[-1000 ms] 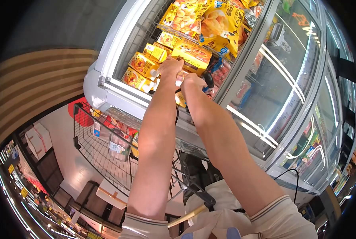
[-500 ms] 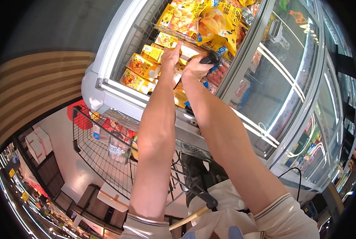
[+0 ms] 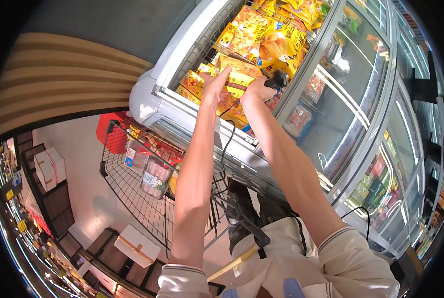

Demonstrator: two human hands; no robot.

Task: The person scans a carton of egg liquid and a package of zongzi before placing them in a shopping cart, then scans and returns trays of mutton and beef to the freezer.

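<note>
A yellow box (image 3: 238, 71) with printed characters is held between both hands over the open part of the freezer. My left hand (image 3: 214, 85) grips its left end, fingers wrapped round it. At its right end my right hand (image 3: 257, 89) is closed on it, beside a black device (image 3: 278, 79) with a cable at that wrist. Smaller yellow boxes (image 3: 192, 83) lie in the freezer below and left of my left hand. Behind the held box are yellow food bags (image 3: 281, 43) in a wire basket.
The freezer's white rim (image 3: 179, 102) runs in front, with glass lids (image 3: 331, 116) to the right. Below left stands a wire shopping cart (image 3: 132, 191) holding a tray of packaged meat (image 3: 156, 178) and other packs. A black cable hangs from my wrist area.
The yellow box has been raised and tilted in both hands, so its printed side now shows. The view has shifted, and the freezer and cart appear further right.
</note>
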